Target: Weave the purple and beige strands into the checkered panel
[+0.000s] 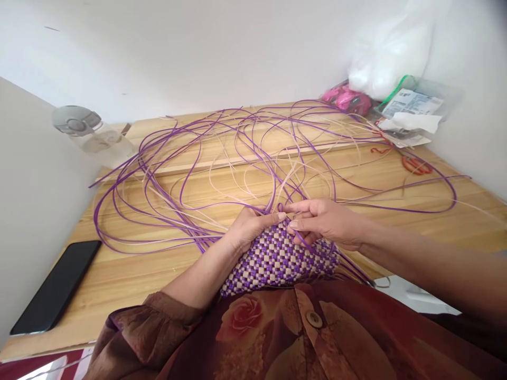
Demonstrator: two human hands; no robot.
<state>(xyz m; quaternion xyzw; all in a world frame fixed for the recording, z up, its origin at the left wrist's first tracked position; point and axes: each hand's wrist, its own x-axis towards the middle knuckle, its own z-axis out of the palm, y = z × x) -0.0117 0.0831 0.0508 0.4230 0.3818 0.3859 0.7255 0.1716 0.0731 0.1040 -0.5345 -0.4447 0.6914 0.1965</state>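
Woven piece [277,258] lies bodyward of the left grip [250,226] (edge apparently pinched).

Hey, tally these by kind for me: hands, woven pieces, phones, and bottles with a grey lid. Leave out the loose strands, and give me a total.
Hands: 2, the left hand and the right hand
Woven pieces: 1, the purple-and-cream weave
Phones: 1, the black phone
Bottles: 1, the grey-lidded bottle
Total: 5

Likely a home craft corner, I judge from my feed: wooden table [130,287] against white walls [198,53], loose purple strands [273,184], a phone [57,287], a grey-lidded jug [95,136].
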